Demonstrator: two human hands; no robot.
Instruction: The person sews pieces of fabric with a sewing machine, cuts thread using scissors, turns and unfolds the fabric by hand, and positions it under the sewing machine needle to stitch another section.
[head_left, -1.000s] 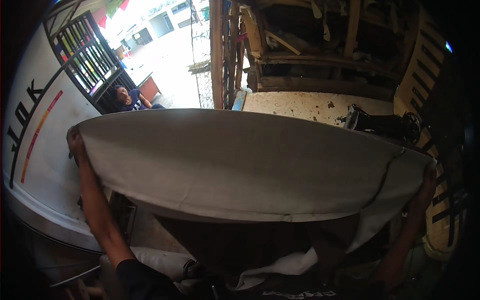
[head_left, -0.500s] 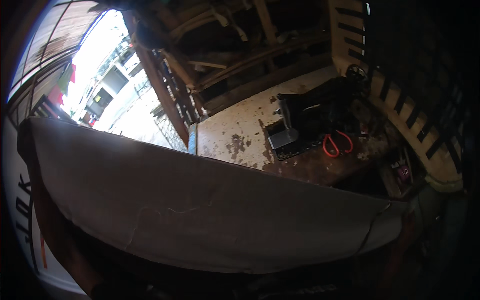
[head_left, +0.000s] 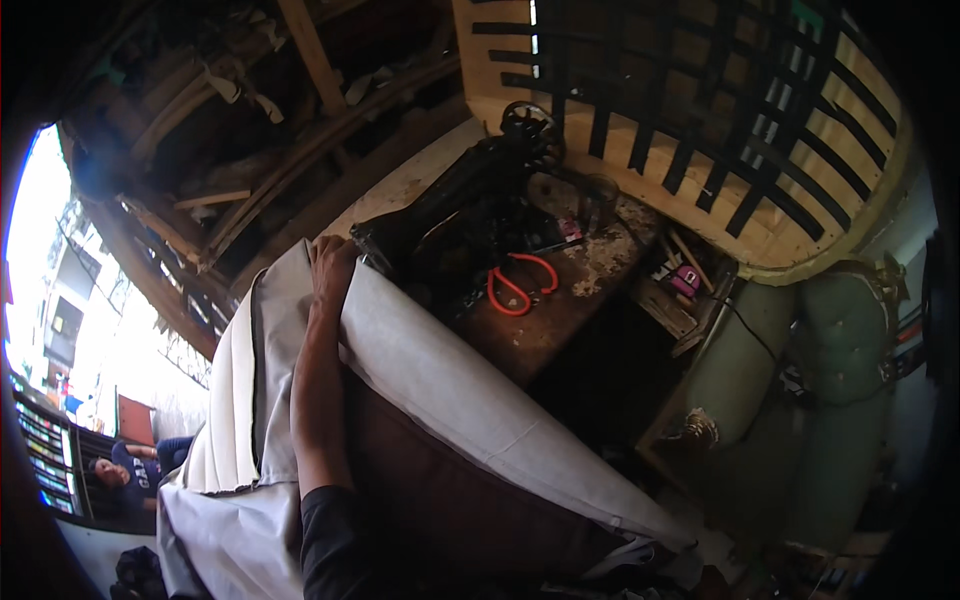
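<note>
My L hand [head_left: 333,265] grips the grey cover [head_left: 470,380] at its top edge, nr sewing machine [head_left: 455,205]; R hand unseen, can't tell state. Prob. light, soft, floppy; best held by seamed edges.

The left hand [head_left: 333,268] grips a grey cover's [head_left: 425,335] upper end.
Just right of the grip stands a black sewing machine [head_left: 478,190], then red looped handles [head_left: 512,312]; farther right, a webbed wooden frame [head_left: 762,248]; lower left, another person [head_left: 136,466].

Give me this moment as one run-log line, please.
left hand: grips gray fabric at far end | right hand: cannot be made out | rest: sewing machine, red-handled scissors on worn table
</note>
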